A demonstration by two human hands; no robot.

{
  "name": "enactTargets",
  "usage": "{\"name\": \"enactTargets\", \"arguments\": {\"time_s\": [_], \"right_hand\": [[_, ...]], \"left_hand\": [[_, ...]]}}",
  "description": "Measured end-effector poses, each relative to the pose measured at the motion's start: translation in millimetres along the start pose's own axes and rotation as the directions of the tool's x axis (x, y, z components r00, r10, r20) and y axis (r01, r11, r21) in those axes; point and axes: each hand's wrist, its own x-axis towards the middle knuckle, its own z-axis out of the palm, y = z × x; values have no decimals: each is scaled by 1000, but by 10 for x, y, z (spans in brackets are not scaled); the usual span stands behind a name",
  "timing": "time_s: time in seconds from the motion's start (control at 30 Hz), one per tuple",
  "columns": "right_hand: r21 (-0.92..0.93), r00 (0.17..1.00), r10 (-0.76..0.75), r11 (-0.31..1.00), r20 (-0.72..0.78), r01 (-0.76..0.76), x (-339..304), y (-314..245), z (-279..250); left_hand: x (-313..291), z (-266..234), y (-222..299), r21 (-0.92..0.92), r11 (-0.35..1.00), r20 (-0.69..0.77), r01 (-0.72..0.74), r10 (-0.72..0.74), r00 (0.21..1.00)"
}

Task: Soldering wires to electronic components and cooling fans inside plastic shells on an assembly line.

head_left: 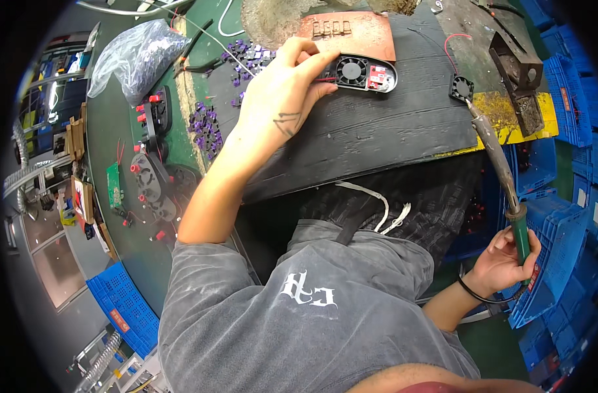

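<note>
My left hand point(280, 98) is closed on the left end of a small oval housing point(392, 85) at the far side of the black work board. Inside the housing sit a black fan point(351, 71) and a red circuit board point(377, 77); my fingers cover its left part. Low on the right, my right hand point(499, 267) grips the green handle of a soldering iron point(494, 147). The iron points up and away, its tip at the lower edge of a loose small fan point(461, 87) with a red wire. Whether tip and fan touch, I cannot tell.
Many purple-black parts point(206, 128) lie left of the black board point(377, 128). Beyond them are a plastic bag point(140, 59) and grey housings point(156, 183) with red pieces. A rusty metal holder point(518, 72) stands at right, near blue crates point(551, 229). A copper-coloured plate point(371, 33) lies behind the housing.
</note>
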Motion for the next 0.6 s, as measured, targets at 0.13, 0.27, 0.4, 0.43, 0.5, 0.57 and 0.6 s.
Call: {"name": "enactTargets", "arguments": {"time_s": [0.13, 0.27, 0.4, 0.43, 0.5, 0.57, 0.6], "right_hand": [[-17, 1000, 17, 1000, 21, -17, -8, 23, 88], [-36, 1000, 19, 999, 20, -18, 1, 48, 124], [-50, 999, -9, 999, -38, 7, 44, 152, 214], [-60, 999, -14, 998, -31, 12, 53, 162, 216], [-64, 1000, -18, 998, -20, 16, 70, 163, 217], [-53, 999, 9, 999, 37, -7, 67, 147, 232], [-53, 1000, 4, 999, 31, -2, 72, 141, 246]], "left_hand": [[32, 23, -36, 31, 998, -13, -54, 54, 998], [83, 77, -4, 75, 985, -75, -157, 162, 984], [53, 73, -9, 154, 975, -116, -157, 176, 978], [56, 70, -13, 186, 967, -129, -176, 201, 971], [15, 73, 16, 183, 970, -160, -159, 189, 969], [9, 80, 13, 170, 972, -188, -162, 193, 963], [-3, 63, -4, 174, 973, -261, -152, 194, 946]]}}
